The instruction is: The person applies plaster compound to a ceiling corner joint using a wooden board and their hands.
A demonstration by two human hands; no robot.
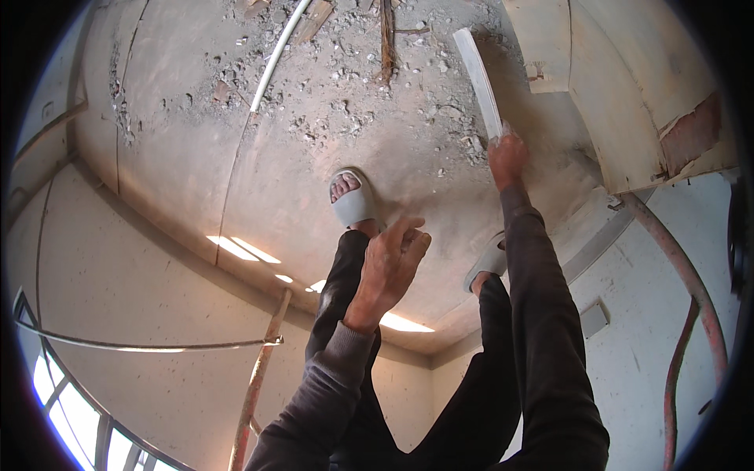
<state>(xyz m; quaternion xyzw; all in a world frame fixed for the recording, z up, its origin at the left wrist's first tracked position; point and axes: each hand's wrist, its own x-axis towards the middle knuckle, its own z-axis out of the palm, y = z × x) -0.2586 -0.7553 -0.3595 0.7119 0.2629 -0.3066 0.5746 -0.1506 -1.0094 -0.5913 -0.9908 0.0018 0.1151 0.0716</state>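
Note:
My right hand [507,157] is closed on the near end of a long, pale, flat strip [477,78], which lies out ahead of it over the dusty floor [290,188] beside scattered rubble [459,118]. My left hand [393,263] hangs lower, near my left foot in a pale sandal [352,200], with its fingers loosely bent and apart and nothing visible in them. My right sandal [491,255] is partly hidden by my right arm.
A white pipe [279,51] and wood scraps [386,39] lie among debris ahead. Worn pale panels [620,94] stand at upper right. Rusty tubular metal frames [679,267] are at both sides, with a horizontal bar [157,345] at lower left near a bright window [63,400].

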